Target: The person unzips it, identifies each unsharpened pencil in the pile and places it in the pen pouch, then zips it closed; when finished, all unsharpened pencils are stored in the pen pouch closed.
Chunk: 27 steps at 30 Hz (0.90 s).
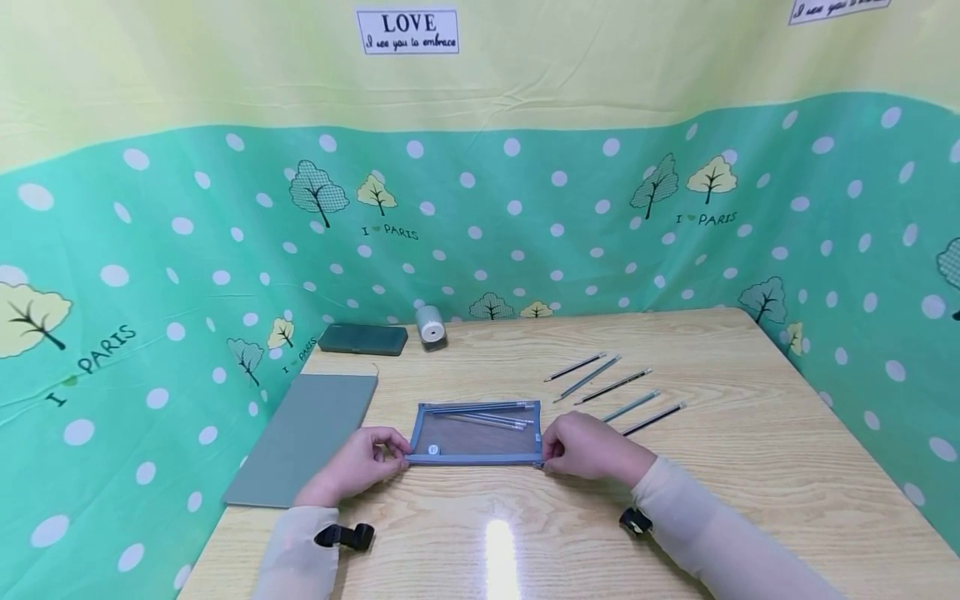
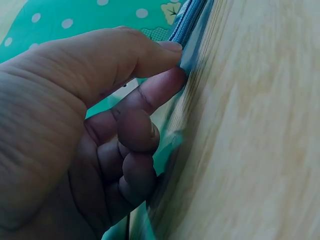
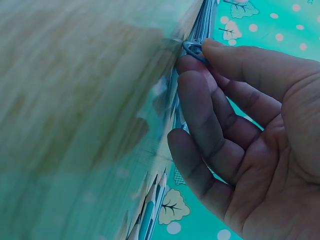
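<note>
A blue-edged mesh zip pouch [image 1: 480,437] lies flat on the table, several pencils [image 1: 487,417] showing through its mesh. A small round white label sits near its lower left corner. My left hand [image 1: 367,461] pinches the pouch's near left corner; in the left wrist view, thumb and index finger meet at the end of the blue zip edge [image 2: 189,22], the other fingers curled beneath. At the near right corner, my right hand [image 1: 588,447] pinches the zip end. Its thumb and index finger hold a small blue loop [image 3: 194,50] in the right wrist view.
Several loose pencils [image 1: 613,385] lie fanned out beyond my right hand. A grey board [image 1: 307,437] is on the left. At the back left are a dark green case [image 1: 363,339] and a small grey-and-white cylindrical device [image 1: 431,323]. A patterned curtain [image 1: 480,208] borders the table.
</note>
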Tool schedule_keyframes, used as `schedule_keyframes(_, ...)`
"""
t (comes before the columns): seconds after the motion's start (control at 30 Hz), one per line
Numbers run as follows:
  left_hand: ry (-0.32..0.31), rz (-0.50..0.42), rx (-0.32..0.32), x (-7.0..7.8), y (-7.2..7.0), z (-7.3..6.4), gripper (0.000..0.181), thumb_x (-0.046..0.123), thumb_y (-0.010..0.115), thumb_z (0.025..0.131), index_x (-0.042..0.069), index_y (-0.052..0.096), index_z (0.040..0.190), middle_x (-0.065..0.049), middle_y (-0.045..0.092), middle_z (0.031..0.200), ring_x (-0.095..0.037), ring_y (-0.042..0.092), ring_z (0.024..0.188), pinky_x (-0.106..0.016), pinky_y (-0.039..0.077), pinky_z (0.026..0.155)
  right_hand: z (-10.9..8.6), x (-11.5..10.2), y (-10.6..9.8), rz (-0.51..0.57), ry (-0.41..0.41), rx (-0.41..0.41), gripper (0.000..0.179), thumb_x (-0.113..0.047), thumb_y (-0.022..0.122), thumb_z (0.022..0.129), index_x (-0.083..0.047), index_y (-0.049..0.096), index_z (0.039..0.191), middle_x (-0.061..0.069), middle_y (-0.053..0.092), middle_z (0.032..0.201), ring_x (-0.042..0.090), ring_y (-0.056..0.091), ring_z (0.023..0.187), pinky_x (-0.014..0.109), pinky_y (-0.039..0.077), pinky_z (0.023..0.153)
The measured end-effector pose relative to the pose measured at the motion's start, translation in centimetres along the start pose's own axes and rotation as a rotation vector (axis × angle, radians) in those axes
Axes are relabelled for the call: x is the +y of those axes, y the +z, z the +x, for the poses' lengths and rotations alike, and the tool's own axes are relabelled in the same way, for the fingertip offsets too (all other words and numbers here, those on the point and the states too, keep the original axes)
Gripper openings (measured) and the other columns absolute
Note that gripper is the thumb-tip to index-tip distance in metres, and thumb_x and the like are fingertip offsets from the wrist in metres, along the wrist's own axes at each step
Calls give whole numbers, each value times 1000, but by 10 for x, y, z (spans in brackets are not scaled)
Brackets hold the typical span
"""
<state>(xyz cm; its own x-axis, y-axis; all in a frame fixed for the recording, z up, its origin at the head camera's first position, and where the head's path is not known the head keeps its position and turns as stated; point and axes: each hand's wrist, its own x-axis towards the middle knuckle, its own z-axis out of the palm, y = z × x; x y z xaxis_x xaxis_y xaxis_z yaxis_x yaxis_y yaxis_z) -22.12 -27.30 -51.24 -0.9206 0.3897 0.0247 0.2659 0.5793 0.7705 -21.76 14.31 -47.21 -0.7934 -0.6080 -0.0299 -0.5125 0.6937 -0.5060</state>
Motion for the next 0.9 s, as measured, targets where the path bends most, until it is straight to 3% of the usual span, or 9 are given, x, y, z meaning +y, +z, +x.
schedule_keyframes(0.67,-1,25,-25,-1,-1,0,16,7,82,88,15,74,98,3,67,88,-12,53,60,-26,47,56,2,4,-1,2,12,-13,23,-19,86,85,-28,68,75,-17,60,70,4,56,65,28,50,63)
schedule_keyframes(0.9,11,3,-12,-2,-2,1,16,9,83,88,16,74,99,1,66,89,-12,53,60,-26,46,54,0,1,-9,-4,24,8,20,-22,83,90,-28,69,77,-17,61,71,5,57,64,29,50,61)
